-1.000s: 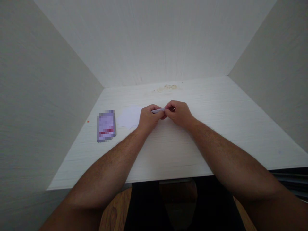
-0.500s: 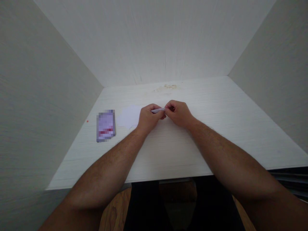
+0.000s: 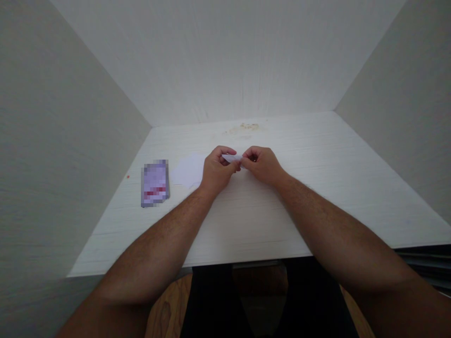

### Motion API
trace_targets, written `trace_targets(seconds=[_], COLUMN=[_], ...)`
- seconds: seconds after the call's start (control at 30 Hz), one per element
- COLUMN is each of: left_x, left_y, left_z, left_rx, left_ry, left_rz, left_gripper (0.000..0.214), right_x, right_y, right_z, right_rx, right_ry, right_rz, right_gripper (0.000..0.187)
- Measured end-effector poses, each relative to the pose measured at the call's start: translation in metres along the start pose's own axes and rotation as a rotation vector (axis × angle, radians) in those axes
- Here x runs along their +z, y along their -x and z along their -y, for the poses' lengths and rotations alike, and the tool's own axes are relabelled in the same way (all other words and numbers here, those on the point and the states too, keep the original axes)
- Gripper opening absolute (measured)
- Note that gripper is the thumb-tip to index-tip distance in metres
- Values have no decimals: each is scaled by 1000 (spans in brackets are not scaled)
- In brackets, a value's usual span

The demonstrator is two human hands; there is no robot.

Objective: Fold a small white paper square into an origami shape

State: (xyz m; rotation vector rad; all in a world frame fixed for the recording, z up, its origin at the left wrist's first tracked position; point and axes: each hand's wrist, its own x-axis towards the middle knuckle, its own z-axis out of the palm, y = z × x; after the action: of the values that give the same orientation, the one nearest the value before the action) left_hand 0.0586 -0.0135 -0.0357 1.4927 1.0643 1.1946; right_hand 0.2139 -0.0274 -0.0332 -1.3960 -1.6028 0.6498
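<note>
My left hand [image 3: 215,170] and my right hand [image 3: 262,164] meet over the middle of the white table [image 3: 317,188]. Both pinch a small folded piece of white paper [image 3: 233,158] between thumbs and fingertips, just above the tabletop. Loose white sheets [image 3: 188,171] lie flat on the table just left of my left hand, partly hidden by it. Both forearms rest on the table.
A pixelated purple and white rectangular pack [image 3: 155,182] lies at the left side of the table. A brownish stain [image 3: 246,127] marks the far edge by the back wall. White walls close in on three sides. The table's front edge [image 3: 246,257] runs above my lap.
My fingers have shifted slightly: the left thumb and forefinger have lifted and the paper piece has turned, showing more of its flat face. Arms have stayed put.
</note>
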Motion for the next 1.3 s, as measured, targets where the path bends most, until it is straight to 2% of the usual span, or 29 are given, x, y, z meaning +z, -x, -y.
trace_targets(seconds=[0.27,0.53,0.67,0.87,1.03,1.3], left_x=[1,1,1,1,1,-1], left_y=[-1,-1,-2,-4,-3,-6], left_z=[3,2,2,6,6,8], left_rx=[23,5,25,-20,-45,18], left_ry=[23,23,46,36,74,84], left_rz=[-13,-49,-60,32,58,77], left_gripper=[30,33,34,39,37,38], right_x=[0,1,1,3,1,3], right_y=[0,-2,-2,1,2,1], right_z=[0,-4,-6,-7,-4,-5], right_rx=[-42,-33,-31,-30,-51,16], right_ry=[47,-30,-79,4,-8,-90], right_rz=[11,35,44,-19,-30,-25], right_gripper=[14,8,10,11,10,12])
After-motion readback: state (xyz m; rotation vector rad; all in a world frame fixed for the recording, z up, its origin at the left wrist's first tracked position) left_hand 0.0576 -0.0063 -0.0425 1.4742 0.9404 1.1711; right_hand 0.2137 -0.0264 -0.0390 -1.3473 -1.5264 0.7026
